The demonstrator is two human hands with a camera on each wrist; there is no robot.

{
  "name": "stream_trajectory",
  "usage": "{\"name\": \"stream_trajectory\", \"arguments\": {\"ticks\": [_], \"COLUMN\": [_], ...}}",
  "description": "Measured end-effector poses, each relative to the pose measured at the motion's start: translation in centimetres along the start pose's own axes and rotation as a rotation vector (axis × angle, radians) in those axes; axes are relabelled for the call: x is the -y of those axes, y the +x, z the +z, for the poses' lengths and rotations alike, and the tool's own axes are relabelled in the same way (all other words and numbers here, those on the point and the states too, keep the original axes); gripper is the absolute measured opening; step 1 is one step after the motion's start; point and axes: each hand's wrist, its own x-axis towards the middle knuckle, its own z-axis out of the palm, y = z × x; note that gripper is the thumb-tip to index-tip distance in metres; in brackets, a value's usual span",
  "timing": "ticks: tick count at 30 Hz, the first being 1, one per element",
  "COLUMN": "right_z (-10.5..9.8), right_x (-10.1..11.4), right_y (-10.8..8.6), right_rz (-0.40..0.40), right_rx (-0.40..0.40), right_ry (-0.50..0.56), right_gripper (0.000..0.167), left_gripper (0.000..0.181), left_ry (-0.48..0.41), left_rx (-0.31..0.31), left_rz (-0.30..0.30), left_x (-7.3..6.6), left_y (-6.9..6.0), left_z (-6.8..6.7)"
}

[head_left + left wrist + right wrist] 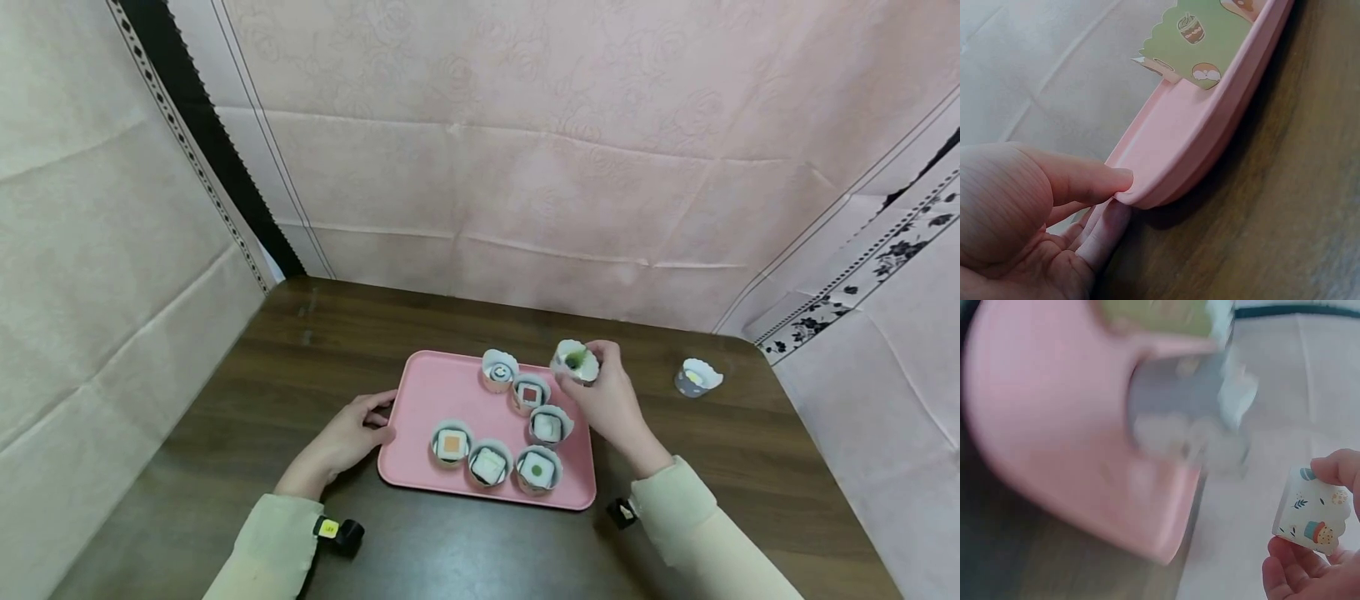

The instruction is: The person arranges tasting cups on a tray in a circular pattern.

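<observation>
My left hand (348, 435) pinches the left rim of a pink tray (450, 396), the thumb on top and fingers underneath in the left wrist view. With thumb and fingers, my right hand (618, 408) holds a paper baking cup (574, 360) with something green inside, over the tray's far right corner. In the right wrist view this cup (1310, 509) is white with a cupcake print. Several filled paper cups stand on the tray, among them one with an orange square (452, 445), one with a green dot (537, 472) and one with a whitish swirl (499, 372).
Another paper cup (696, 379), grey-blue with a bit of yellow inside, stands on the dark wooden table (360, 325) at the right, off the tray. Pale cloth (525, 192) hangs behind the table and at both sides.
</observation>
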Motion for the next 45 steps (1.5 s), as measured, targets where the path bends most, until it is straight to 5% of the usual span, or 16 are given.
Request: {"name": "stream_trajectory", "arguments": {"ticks": [10, 16, 28, 45], "right_z": [4.0, 6.7, 10.1, 11.5], "right_x": [5.3, 7.0, 7.6, 7.2], "right_y": [-2.0, -2.6, -1.7, -1.8], "right_rz": [-0.107, -0.086, -0.074, -0.029], "right_rx": [0.106, 0.222, 0.312, 0.370], "right_ry": [0.033, -0.010, -0.115, -0.207], "right_gripper": [0.061, 0.064, 0.069, 0.056], "left_gripper": [0.057, 0.057, 0.057, 0.057], "left_ry": [-0.002, -0.012, -0.013, -0.046], "left_rx": [0.006, 0.002, 0.005, 0.008], "left_rz": [-0.002, 0.012, 0.011, 0.019], "left_x": [-0.1, -0.1, 0.0, 0.0], "left_y": [-0.1, 0.0, 0.0, 0.1], "left_z": [-0.1, -0.1, -0.1, 0.0]}}
